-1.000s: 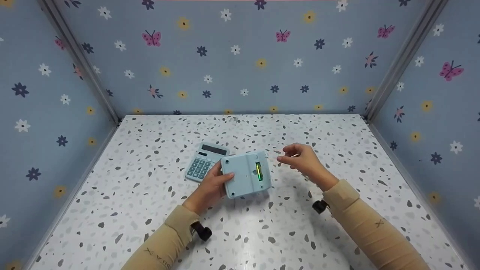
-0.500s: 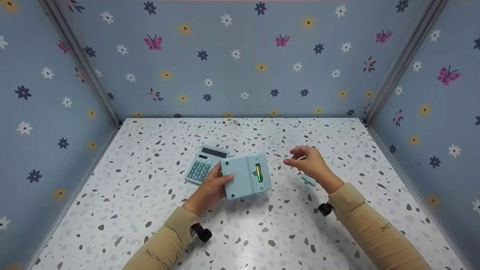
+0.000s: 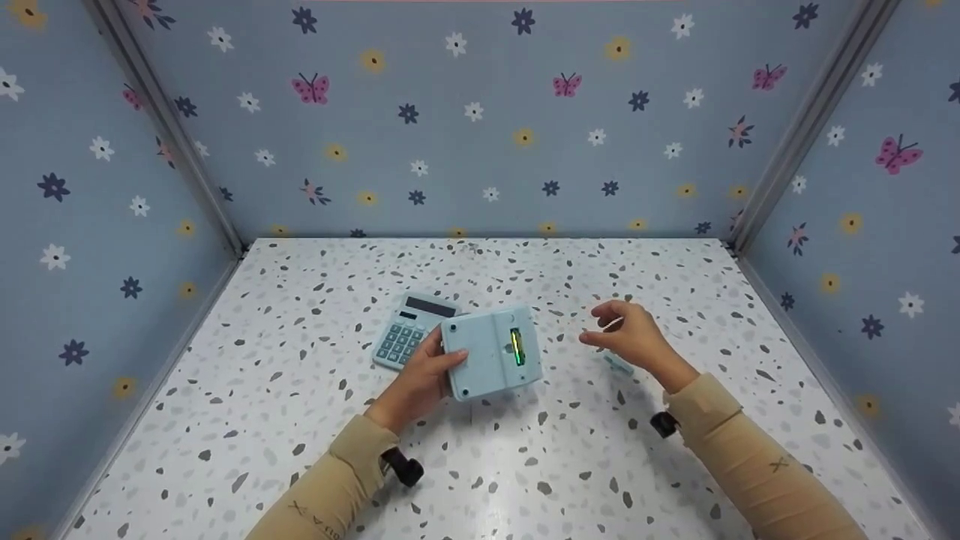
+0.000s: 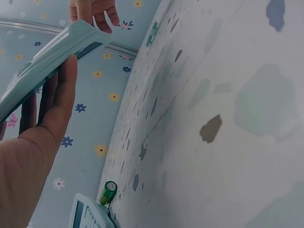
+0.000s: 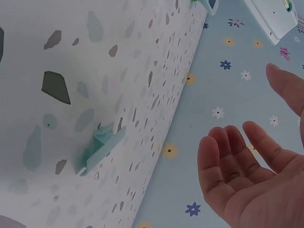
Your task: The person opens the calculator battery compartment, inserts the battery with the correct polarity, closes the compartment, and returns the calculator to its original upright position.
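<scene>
My left hand (image 3: 421,375) grips a light blue calculator (image 3: 480,360) by its side, thumb on the back and fingers beneath. Its back faces up, and a slot there shows a green-and-yellow battery (image 3: 517,347). To the right, my right hand (image 3: 634,341) hovers with loosely bent fingers and nothing between them, as the right wrist view also shows. A small light blue battery cover (image 5: 102,149) lies on the table near that hand, partly hidden by it in the head view.
A second light blue calculator (image 3: 401,339) lies keys up, partly behind the held one. Beside it in the left wrist view stands a green battery (image 4: 109,191). Patterned blue walls (image 3: 480,112) enclose the speckled white table (image 3: 480,465) at the back and sides.
My right hand has drawn away to the right and slightly toward me, and the battery cover has come into sight under it. My left hand keeps the calculator nearly still.
</scene>
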Motion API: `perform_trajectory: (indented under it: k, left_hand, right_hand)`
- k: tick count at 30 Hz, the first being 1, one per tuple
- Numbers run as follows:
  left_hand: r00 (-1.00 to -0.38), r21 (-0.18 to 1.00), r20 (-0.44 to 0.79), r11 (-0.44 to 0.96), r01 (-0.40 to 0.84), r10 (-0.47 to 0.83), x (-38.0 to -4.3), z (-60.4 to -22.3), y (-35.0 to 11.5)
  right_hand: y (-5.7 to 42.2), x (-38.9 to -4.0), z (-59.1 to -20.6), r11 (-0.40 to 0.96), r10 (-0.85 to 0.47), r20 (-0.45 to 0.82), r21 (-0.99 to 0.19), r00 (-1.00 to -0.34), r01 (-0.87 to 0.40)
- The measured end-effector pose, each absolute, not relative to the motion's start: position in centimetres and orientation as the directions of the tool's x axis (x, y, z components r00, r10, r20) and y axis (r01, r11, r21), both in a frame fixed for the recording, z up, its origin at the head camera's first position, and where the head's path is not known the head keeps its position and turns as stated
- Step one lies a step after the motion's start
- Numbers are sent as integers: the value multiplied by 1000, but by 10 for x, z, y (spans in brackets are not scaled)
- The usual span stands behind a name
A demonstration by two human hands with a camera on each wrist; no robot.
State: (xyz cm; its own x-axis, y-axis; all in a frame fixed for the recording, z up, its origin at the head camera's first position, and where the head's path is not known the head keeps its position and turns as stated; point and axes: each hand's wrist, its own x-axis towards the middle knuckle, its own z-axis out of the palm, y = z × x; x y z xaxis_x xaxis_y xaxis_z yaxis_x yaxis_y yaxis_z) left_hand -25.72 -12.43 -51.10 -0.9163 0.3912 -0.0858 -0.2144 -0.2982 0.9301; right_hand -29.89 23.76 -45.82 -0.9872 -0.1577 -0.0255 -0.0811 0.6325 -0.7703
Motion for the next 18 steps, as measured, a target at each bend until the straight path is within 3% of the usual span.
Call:
perform_trajectory:
  k: [18]
  left_hand:
    - [-922,926,-70,-318,-201,381,-258,-514,-124]
  right_hand:
    - [257,-307,-470,764,-181,-120,-643,-976,-63]
